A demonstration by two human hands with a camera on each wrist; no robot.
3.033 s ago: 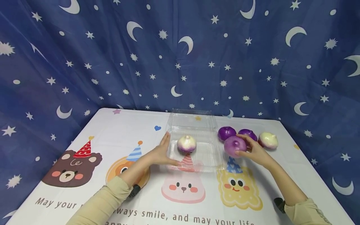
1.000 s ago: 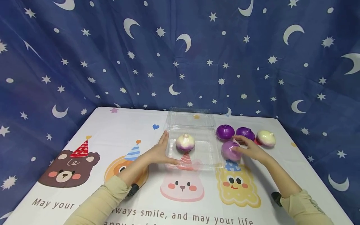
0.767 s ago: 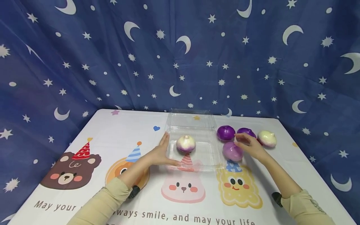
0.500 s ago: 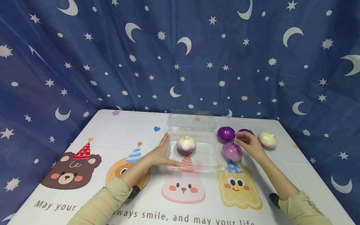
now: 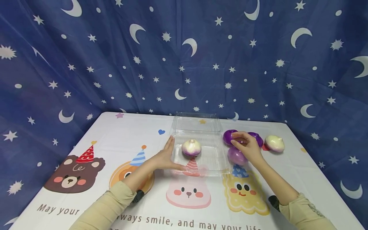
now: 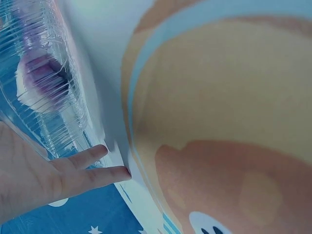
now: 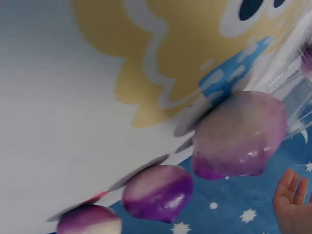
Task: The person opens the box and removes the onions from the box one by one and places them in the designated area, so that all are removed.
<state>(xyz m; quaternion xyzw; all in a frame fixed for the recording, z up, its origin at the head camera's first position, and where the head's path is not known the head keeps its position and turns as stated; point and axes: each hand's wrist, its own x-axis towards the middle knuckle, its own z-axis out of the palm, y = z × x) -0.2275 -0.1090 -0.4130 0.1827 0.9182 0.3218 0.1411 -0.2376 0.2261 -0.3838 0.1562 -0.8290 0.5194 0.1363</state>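
Observation:
A clear plastic clamshell box (image 5: 212,159) lies with its lid tipped back. One white-and-purple onion (image 5: 191,147) sits inside it on the left. My left hand (image 5: 164,159) rests against the box's left side with spread fingers, as the left wrist view also shows for that hand (image 6: 34,180). Right of the box, my right hand (image 5: 249,148) is over a group of onions, fingertips at a dark purple onion (image 5: 228,137). Its fingers are bent with a gap from the thumb, and nothing is held. A paler purple onion (image 5: 235,156) lies below the hand, partly covered.
Another dark purple onion (image 5: 258,139) lies behind the right hand, and a whitish onion (image 5: 275,143) lies farther right. A white tablecloth (image 5: 138,127) printed with cartoon animals covers the table. A blue star-and-moon curtain (image 5: 161,80) hangs behind its back edge.
My right hand has let go of the paler purple onion, which now lies slightly nearer me. The hand has moved left to the dark purple onion behind. My left hand stays at the box.

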